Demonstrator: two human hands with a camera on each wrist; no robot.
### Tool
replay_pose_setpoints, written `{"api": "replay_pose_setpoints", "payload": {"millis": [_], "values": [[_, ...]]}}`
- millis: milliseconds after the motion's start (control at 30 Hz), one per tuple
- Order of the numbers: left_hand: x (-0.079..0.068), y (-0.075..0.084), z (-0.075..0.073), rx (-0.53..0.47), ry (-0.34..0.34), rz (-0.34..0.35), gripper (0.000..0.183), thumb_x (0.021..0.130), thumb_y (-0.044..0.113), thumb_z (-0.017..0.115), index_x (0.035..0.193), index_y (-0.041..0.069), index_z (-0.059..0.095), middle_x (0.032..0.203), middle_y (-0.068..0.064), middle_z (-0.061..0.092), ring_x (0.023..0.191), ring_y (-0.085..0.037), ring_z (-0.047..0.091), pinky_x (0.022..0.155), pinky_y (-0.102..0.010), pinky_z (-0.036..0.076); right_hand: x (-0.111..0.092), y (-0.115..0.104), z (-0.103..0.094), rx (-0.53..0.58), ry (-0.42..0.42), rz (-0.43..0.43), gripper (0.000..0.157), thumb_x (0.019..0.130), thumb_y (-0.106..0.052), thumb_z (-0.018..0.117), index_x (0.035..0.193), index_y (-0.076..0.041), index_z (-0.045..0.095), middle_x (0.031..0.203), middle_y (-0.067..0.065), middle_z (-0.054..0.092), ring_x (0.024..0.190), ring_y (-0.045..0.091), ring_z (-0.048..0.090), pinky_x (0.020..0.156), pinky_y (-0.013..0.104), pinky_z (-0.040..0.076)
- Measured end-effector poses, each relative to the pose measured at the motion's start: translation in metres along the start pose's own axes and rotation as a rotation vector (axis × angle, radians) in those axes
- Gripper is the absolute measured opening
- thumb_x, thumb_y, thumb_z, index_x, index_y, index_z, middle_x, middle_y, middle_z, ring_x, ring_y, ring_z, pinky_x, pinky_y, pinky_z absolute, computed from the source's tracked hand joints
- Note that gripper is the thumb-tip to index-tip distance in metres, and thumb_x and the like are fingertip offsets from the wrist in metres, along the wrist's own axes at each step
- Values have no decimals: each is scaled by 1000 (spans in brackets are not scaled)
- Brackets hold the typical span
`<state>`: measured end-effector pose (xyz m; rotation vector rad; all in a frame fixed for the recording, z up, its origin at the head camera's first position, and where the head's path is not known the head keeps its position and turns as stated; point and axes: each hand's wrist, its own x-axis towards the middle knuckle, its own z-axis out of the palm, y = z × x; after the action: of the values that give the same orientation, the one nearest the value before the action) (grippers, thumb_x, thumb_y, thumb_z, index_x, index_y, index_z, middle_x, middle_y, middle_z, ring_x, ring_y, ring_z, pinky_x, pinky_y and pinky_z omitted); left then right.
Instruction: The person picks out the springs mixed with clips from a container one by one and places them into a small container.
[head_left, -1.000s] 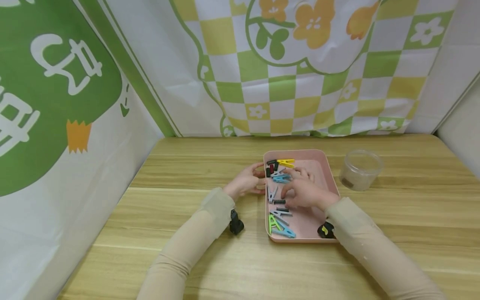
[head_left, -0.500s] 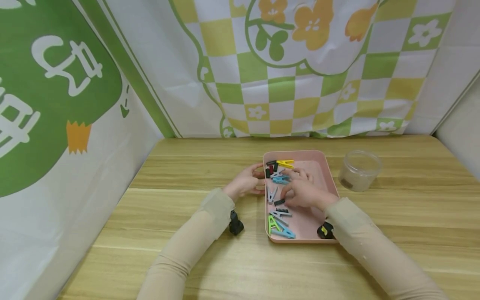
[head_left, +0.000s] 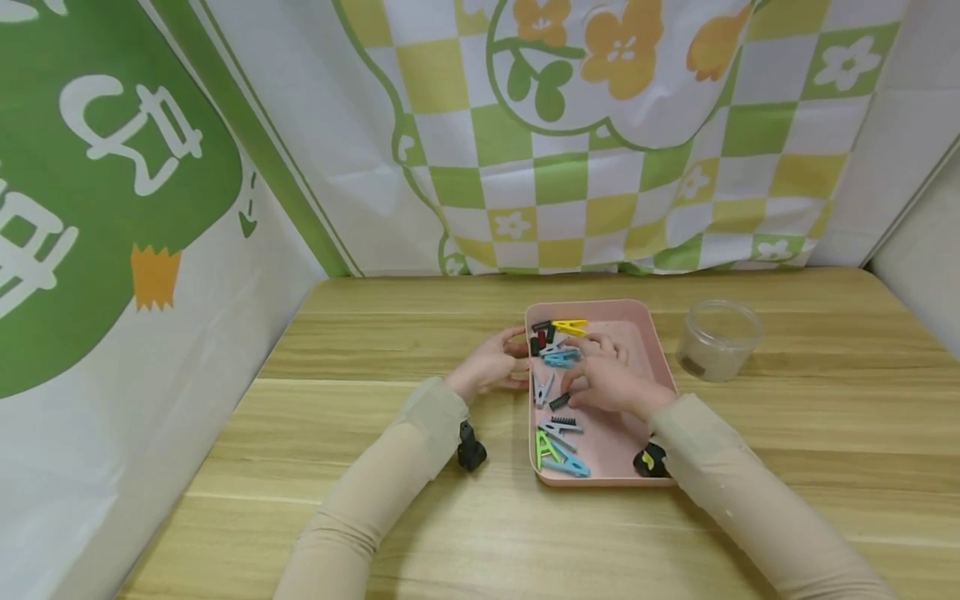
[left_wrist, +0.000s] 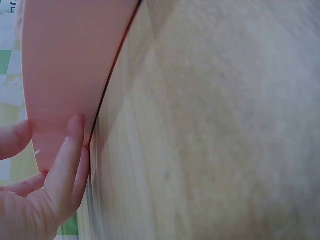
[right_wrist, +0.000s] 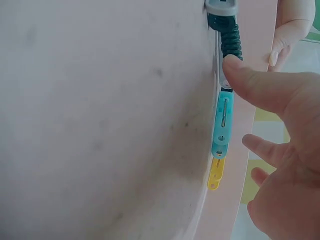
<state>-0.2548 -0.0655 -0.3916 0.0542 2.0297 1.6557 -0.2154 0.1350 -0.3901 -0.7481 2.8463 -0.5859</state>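
In the head view my left hand (head_left: 491, 364) is at the left outer wall of a pink tray (head_left: 660, 350). Straight fingers rest against that wall in the left wrist view. My right hand (head_left: 609, 383) reaches down inside the tray, its thumb tip at a black ribbed, spring-like coil (head_left: 559, 402). The right wrist view has the thumb (right_wrist: 250, 82) touching the coil (right_wrist: 231, 40), other fingers spread apart. Around it lie a grey clothespin (head_left: 543, 390), a blue clothespin (head_left: 561, 358) and a yellow clothespin (head_left: 570, 326). A second black coil (head_left: 564, 421) lies nearer the front.
A green clothespin (head_left: 545, 450) and another blue clothespin (head_left: 572, 463) lie in the tray's front left corner. Small dark red (head_left: 542, 339) and black pieces sit at the back left. A clear round jar (head_left: 720, 342) stands right of the tray on the wooden table (head_left: 375, 333).
The black coil by the right thumb has turned from level to slanted, its right end farther back. The right thumb shifted slightly with it; the left hand stays in place.
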Motion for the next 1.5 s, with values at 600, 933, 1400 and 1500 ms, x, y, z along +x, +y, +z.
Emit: {"api": "replay_pose_setpoints", "payload": {"millis": [600,933,1400,1500], "values": [[-1,1,2,-14,0,-4,67,93,-4,52,151,16,24,140,-21,43,113,-33,56,88,-42,55,0,2,0,7,32,17,8,79,-16,76,85,-23,74,150,18,31,135,47,14,99,69,11],[-1,1,2,-12,15,-4,68,92,-5,53,151,15,25,139,-22,44,114,-35,54,87,-42,56,1,2,1,9,30,28,9,79,-17,76,86,-22,74,151,18,30,135,46,14,100,70,11],[-3,1,2,-5,20,-3,68,92,-5,53,150,15,25,138,-22,44,113,-35,55,86,-41,56,0,0,-1,51,45,53,9,79,-15,76,85,-21,74,150,18,32,137,47,11,101,74,6],[-2,1,2,10,18,6,67,92,-4,54,150,15,25,138,-22,45,113,-34,56,86,-40,56,0,-1,-3,61,63,63,9,78,-15,76,85,-21,74,150,19,33,137,47,11,102,74,5]]}}
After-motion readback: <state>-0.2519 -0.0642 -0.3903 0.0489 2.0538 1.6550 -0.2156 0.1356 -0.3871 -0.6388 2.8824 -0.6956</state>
